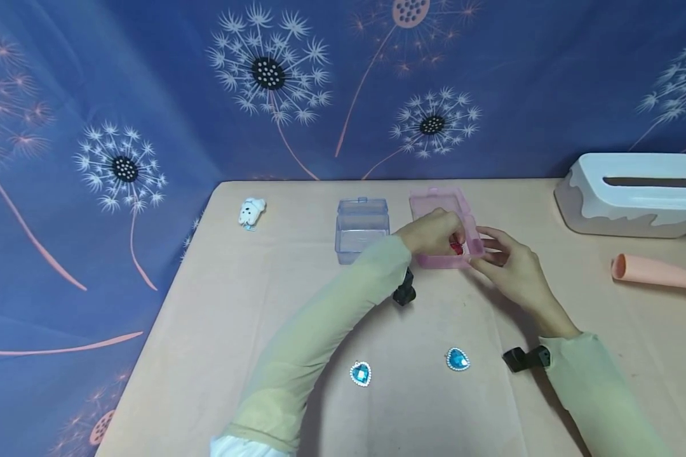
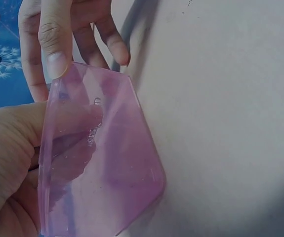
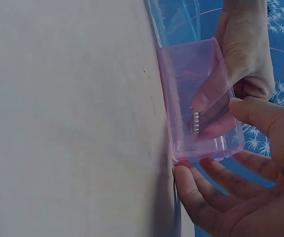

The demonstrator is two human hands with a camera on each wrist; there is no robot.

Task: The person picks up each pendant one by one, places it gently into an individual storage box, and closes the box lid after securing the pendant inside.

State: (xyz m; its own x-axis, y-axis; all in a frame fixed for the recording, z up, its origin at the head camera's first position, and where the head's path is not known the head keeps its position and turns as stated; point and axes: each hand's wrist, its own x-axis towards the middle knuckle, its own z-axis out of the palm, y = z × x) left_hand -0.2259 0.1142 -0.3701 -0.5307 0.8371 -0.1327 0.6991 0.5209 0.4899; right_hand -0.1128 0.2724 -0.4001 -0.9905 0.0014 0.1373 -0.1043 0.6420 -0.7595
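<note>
An open pink clear plastic box (image 1: 434, 262) stands near the back of the table, its lid tilted up behind. My left hand (image 1: 434, 233) reaches inside and pinches a red gem charm (image 1: 456, 245) low in the box. Through the pink wall in the left wrist view, the charm's sparkling stone edging (image 2: 93, 133) shows between the fingers. My right hand (image 1: 511, 266) grips the box's right front corner, thumb on the rim and fingers along the side. Left of it stands a blue clear box (image 1: 340, 244), lid raised.
Two blue gem charms (image 1: 361, 374) with white stone edging lie apart at the front. A small white figurine (image 1: 251, 212) is at the back left. To the right stand a white and beige tissue box (image 1: 612, 219) and a peach tube-shaped item (image 1: 657, 271).
</note>
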